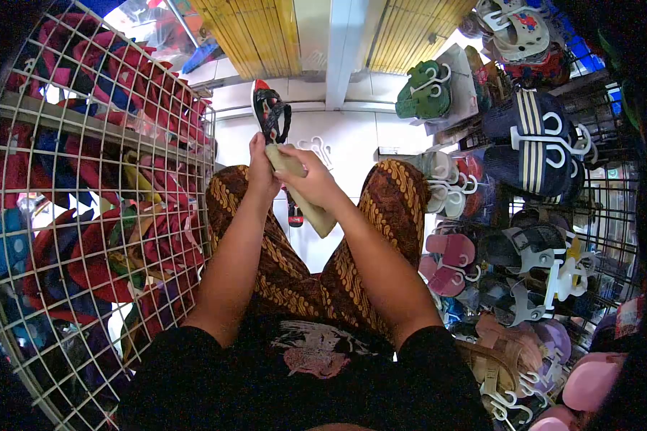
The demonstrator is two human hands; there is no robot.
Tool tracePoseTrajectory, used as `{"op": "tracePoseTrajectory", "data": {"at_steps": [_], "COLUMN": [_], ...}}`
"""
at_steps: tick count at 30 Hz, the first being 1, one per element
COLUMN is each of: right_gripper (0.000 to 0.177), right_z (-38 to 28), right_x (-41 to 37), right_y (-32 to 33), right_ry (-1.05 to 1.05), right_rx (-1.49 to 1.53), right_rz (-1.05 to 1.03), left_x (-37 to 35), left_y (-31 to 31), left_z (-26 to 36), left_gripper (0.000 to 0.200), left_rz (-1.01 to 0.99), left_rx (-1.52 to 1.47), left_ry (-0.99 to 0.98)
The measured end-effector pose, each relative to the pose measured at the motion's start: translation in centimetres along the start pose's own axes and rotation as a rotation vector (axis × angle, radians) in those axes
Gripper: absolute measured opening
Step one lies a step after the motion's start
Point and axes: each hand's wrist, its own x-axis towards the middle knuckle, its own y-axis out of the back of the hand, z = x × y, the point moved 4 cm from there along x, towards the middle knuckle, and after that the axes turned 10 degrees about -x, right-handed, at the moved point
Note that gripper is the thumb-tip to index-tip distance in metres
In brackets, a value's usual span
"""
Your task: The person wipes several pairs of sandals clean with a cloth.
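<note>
Wire racks (86, 127) stand at nine and three o'clock as both hands (310, 179), close together, grip a sandal (269, 111) toward eleven and a tan slab (313, 215), apparently adjusting them, which seems to call next for a steady hold.

You're wearing the one cam on your head; it's facing forward and steeply down past your shirt (230, 381), viewing your left hand (263, 169) and right hand (314, 181) from near, dark corners rounding the view.
</note>
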Motion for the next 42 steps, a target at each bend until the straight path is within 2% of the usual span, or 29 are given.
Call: {"op": "tracePoseTrajectory", "data": {"at_steps": [1,4,7,9,10,13,16,19,20,23,24,27,29,30,33,37,40,42], "right_gripper": [0.062,0.064,0.059,0.062,0.064,0.063,0.061,0.058,0.056,0.060,0.061,0.061,0.061,0.061,0.061,0.061,0.060,0.060], "right_z": [-0.4,1.2,0.3,1.1,1.6,1.0,0.0,-0.8,-0.8,-0.6,-0.8,0.3,1.4,1.6,1.0,1.3,-0.1,0.4], "right_x": [-0.2,-0.7,-1.1,-1.1,-1.2,-1.3,-1.8,-1.7,-1.8,-2.1,-2.4,-1.9,-1.7,-1.7,-2.0,-1.6,-2.1,-2.0], "right_y": [0.0,0.4,-0.2,-0.2,-0.2,-0.4,1.2,1.2,0.7,1.6,2.0,0.3,1.0,1.3,0.3,1.1,0.9,1.4], "right_ry": [0.062,-0.327,-0.176,-0.173,-0.172,-0.133,-0.213,-0.040,-0.028,-0.280,-0.311,-0.159,-0.266,-0.318,-0.266,-0.208,-0.239,-0.306], "right_rx": [0.008,0.060,0.281,0.069,-0.035,0.138,0.061,0.052,0.194,0.012,-0.037,0.226,-0.083,-0.236,0.208,-0.068,0.181,0.036], "right_rz": [0.004,-0.189,-0.208,-0.173,-0.156,-0.169,-0.209,-0.143,-0.139,-0.217,-0.174,-0.151,-0.192,-0.212,-0.352,-0.281,-0.303,-0.298], "left_x": [-0.9,-1.9,-2.5,-3.2,-2.8,-2.7,-1.9,-1.7,-1.8,-1.0,-0.9,-0.9,-1.6,-1.4,-1.1,-0.5,-0.3,-0.4], "left_y": [-0.8,-1.2,-1.3,-1.2,-0.5,0.4,0.7,1.0,1.1,1.4,1.6,1.7,1.0,0.9,1.8,2.1,2.1,1.8], "left_z": [0.2,-0.1,-0.1,-0.2,-0.5,-0.7,-1.3,-1.6,-1.6,-1.9,-2.3,-2.5,-2.5,-2.6,-2.2,-2.2,-2.1,-2.3], "left_gripper": [0.037,0.035,0.035,0.035,0.036,0.035,0.037,0.039,0.038,0.038,0.038,0.037,0.037,0.037,0.037,0.038,0.036,0.036], "left_rz": [0.039,0.024,0.034,0.071,0.025,0.043,-0.064,-0.075,-0.056,-0.029,-0.021,-0.009,0.000,-0.057,-0.022,-0.118,-0.060,-0.052], "left_rx": [0.025,0.042,0.071,0.089,0.070,0.023,-0.039,-0.042,-0.024,0.022,0.030,0.092,0.080,0.025,0.015,-0.022,-0.024,-0.046], "left_ry": [0.016,-0.082,-0.110,-0.112,-0.145,-0.061,-0.029,0.005,0.014,0.000,-0.020,-0.005,0.007,-0.003,0.014,-0.036,0.031,0.005]}}
